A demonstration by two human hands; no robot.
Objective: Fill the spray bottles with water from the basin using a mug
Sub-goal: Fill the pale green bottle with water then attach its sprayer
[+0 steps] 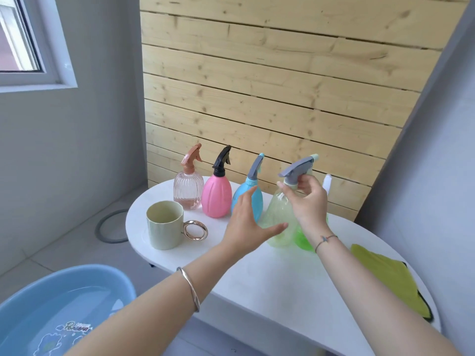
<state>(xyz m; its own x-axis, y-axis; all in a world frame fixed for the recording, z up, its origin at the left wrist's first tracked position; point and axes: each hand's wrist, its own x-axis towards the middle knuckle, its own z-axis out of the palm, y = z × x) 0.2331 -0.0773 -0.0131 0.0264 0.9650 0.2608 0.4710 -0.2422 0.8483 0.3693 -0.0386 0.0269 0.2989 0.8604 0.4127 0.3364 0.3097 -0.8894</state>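
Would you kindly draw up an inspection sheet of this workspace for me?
Surface: white table, rounded.
Job's things: mug upright, left; ribbed clear bottle, pink bottle, blue bottle, pale green bottle, bright green bottle in a row; basin holds water.
Clutter: yellow cloth at table's right end.
Hands: left hand open beside pale green bottle; right hand pinches its neck.
Cables: nothing seen.
Surroundings: plank wall, window, grey ring on floor.

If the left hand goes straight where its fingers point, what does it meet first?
Probably the sky-blue plastic spray bottle: the left hand's fingertips already overlap it in view, though depth is unclear.
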